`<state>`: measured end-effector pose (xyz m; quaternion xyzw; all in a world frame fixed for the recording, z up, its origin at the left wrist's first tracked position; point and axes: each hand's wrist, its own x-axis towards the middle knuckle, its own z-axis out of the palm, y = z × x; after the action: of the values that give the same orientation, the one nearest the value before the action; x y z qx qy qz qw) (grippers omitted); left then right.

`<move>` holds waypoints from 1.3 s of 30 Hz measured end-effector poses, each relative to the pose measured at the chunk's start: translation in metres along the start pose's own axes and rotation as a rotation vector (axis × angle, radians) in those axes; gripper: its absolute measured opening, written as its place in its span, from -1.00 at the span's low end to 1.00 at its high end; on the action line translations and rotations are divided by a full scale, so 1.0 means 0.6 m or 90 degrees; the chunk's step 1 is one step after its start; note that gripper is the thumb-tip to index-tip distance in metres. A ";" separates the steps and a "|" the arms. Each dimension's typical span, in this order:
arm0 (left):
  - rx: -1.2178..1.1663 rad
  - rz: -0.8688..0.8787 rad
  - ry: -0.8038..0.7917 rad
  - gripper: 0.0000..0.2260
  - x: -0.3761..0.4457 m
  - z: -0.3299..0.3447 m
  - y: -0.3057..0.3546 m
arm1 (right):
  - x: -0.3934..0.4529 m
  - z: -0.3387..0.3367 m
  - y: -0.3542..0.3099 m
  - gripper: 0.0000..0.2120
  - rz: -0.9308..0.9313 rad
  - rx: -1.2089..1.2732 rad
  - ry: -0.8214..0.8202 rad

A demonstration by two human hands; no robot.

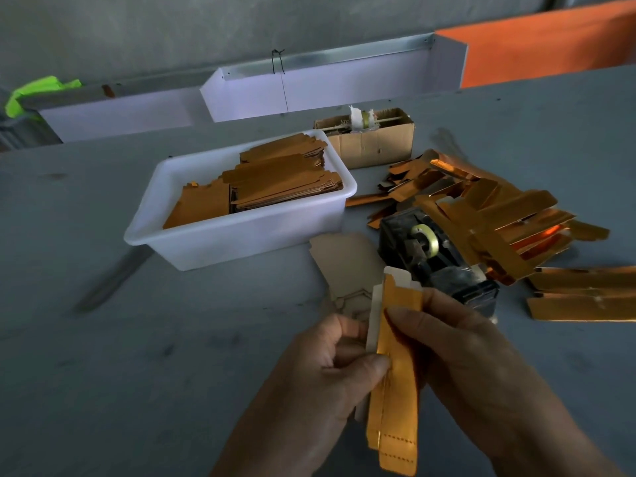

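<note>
I hold a long, flat gold carton blank (pixel 395 390) upright between both hands at the lower middle of the view. My left hand (pixel 330 370) pinches its left edge with thumb and curled fingers. My right hand (pixel 457 349) grips its right side, thumb lying across the gold face. The blank's white inner flap (pixel 401 275) shows at the top. Just beyond it stands a black tape dispenser (pixel 437 256) with a roll of clear tape.
A white plastic tub (pixel 241 232) at centre holds stacked gold blanks. A loose heap of gold blanks (pixel 509 215) lies to the right. A small cardboard box (pixel 371 139) stands behind the tub. A plain card piece (pixel 344 263) lies on the grey table (pixel 137 356).
</note>
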<state>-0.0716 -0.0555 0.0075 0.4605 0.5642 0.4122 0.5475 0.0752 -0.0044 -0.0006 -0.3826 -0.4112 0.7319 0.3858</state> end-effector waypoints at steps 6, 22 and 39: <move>-0.035 -0.033 0.085 -0.95 -0.001 0.015 -0.005 | -0.001 -0.009 0.006 -0.85 -0.015 0.025 0.003; -0.023 -0.001 0.216 -0.89 -0.006 0.037 -0.005 | -0.012 0.002 0.015 -0.69 -0.026 -0.015 0.082; -0.039 0.025 0.226 -0.82 -0.005 0.030 0.003 | -0.011 0.014 0.014 -0.74 -0.042 -0.011 0.050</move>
<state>-0.0537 -0.0587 0.0088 0.3742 0.6302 0.5145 0.4451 0.0683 -0.0160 -0.0033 -0.4007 -0.4144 0.6997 0.4220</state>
